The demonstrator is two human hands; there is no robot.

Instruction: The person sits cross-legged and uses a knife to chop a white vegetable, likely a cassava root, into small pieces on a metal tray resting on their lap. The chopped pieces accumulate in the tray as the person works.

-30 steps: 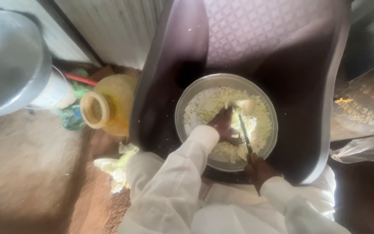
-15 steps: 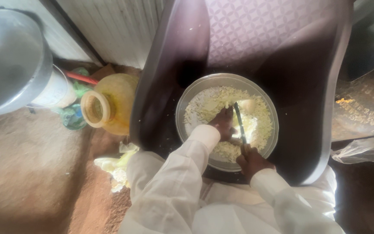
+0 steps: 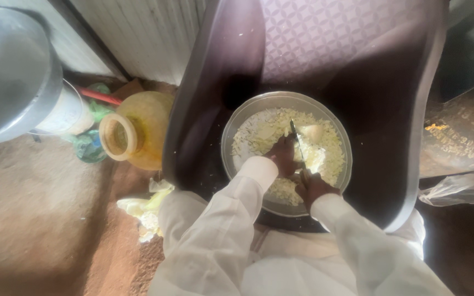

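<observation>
The right hand (image 3: 312, 187) has its grip closed round the handle of a knife (image 3: 297, 143), blade pointing away over a metal bowl (image 3: 231, 143). The left hand (image 3: 283, 156) rests inside the bowl, beside the blade — whether its grip holds anything I cannot tell. Pale chopped pieces (image 3: 259, 131) fill the bowl, which sits on a dark plastic chair (image 3: 220, 66). A yellow jug (image 3: 135, 134) lies on the floor — left of the chair.

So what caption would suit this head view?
Left hand steadies pale food while right hand cuts with a knife over a metal bowl.
</observation>
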